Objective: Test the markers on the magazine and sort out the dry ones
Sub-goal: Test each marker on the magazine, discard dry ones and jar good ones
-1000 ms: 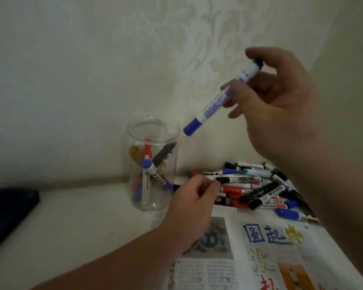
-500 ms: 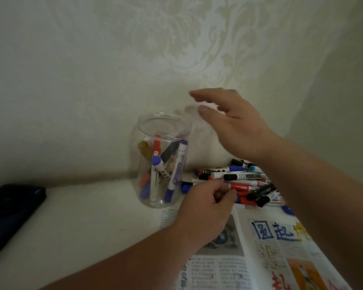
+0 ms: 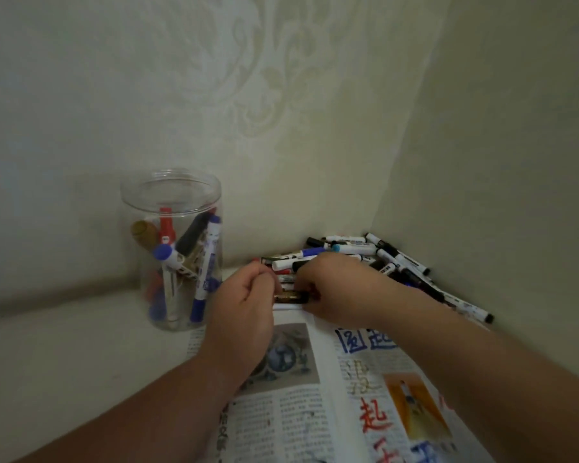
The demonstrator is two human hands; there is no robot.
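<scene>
An open magazine (image 3: 298, 412) lies in front of me, with blue and red test scribbles on its right page. A pile of markers (image 3: 391, 259) fills the corner behind it. A clear plastic jar (image 3: 171, 195) to the left holds several markers, among them a blue-capped one (image 3: 208, 272). At the near edge of the pile, my left hand (image 3: 244, 305) and my right hand (image 3: 338, 289) meet. Between them is a dark marker with a gold label (image 3: 290, 298). The left hand pinches its left end and the right hand grips its right end.
Patterned walls meet in a corner right behind the marker pile. The jar stands on a pale surface close to the left wall, just left of the magazine.
My right hand let the blue marker go into the jar, then came down to the pile. It now meets my left hand on the dark marker.
</scene>
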